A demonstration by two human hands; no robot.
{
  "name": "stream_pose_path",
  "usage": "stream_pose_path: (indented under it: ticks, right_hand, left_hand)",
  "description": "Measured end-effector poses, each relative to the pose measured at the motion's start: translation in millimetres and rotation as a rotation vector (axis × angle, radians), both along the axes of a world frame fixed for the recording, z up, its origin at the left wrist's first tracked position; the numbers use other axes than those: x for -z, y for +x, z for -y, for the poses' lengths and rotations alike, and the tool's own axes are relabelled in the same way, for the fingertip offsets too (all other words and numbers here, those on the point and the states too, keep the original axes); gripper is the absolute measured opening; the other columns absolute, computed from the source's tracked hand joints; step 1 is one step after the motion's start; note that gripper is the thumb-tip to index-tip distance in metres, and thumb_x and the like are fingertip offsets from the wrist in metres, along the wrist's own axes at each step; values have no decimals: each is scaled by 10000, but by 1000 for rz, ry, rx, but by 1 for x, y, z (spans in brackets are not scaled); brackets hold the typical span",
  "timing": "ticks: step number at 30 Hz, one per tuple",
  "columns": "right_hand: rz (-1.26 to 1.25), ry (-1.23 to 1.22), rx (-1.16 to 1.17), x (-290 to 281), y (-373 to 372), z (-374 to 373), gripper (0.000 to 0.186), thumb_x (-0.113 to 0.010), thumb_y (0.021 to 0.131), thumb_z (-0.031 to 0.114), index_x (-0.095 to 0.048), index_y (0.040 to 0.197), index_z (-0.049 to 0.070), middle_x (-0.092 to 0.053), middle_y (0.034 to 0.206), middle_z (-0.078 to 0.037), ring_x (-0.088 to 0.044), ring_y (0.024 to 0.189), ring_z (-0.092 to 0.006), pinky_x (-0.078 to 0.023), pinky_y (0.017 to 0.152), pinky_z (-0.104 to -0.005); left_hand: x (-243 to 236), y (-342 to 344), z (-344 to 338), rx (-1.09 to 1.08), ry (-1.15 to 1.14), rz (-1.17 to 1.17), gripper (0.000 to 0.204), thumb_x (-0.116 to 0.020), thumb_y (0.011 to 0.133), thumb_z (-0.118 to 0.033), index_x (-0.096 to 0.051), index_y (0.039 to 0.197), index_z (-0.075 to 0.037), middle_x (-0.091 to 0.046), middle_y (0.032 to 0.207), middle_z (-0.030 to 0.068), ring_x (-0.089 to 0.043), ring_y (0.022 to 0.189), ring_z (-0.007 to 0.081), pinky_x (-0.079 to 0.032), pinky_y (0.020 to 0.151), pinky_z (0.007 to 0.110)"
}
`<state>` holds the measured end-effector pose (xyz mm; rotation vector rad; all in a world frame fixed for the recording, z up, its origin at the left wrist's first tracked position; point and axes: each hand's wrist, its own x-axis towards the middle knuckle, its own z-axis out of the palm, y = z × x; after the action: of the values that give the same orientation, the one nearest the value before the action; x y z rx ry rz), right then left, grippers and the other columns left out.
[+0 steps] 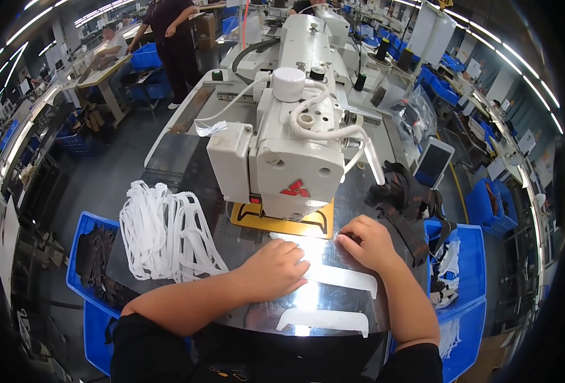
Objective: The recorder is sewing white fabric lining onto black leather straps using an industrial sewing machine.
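My left hand [274, 268] is closed, its fingertips and thumb at the left end of a white curved strip [346, 278] on the shiny metal table. My right hand [368, 242] has its fingers curled by the right edge of a yellow template plate [282, 221]; whatever it may hold is hidden. That plate, with a black curved outline, lies beneath the white head of a sewing machine [298, 153]. Closer to my body rests a second white strip [324, 320], flat and with bent ends.
Left of the machine lies a pile of white strips [167, 233]. Dark straps [404, 204] are heaped to the right, near a small tablet screen [434, 163]. Blue bins [81, 220] with dark pieces and blue bins [474, 262] with white scraps flank the table. People stand farther off.
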<state>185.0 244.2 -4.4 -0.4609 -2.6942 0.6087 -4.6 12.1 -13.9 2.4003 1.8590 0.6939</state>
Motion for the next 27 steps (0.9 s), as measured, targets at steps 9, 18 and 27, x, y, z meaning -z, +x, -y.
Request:
stream_pose_path:
  ticks: [9,18,27]
  right_hand:
    - [21,32,-17,-5,1,4,184,-782,932,280,-782,965,99,-706,951,-87,-713,880,-304,-575,772,-410]
    - [9,48,-45,-3,3,-1,179,-770,939,281,-775,971,105,-695,948,-85,-705,861,-298,-571,755,-411]
    - [3,47,-56,-2,4,0,178,-757,944,285,-775,970,109,-680,929,-77,-693,835,-295,-563,730,-417]
  left_hand:
    - [-3,1,-1,-3,-19,17,261,-772,955,-256,-713,1125,-66,-697,1055,114,-661,1059,291,-510,963,436]
    - [1,2,-2,26,7,71,205,-752,943,-207,-707,1082,-63,-686,1010,103,-667,1034,290,-518,939,438]
    - [0,1,-1,44,23,130,210,-757,931,-155,-754,1107,-42,-721,1032,112,-689,1032,294,-529,944,434]
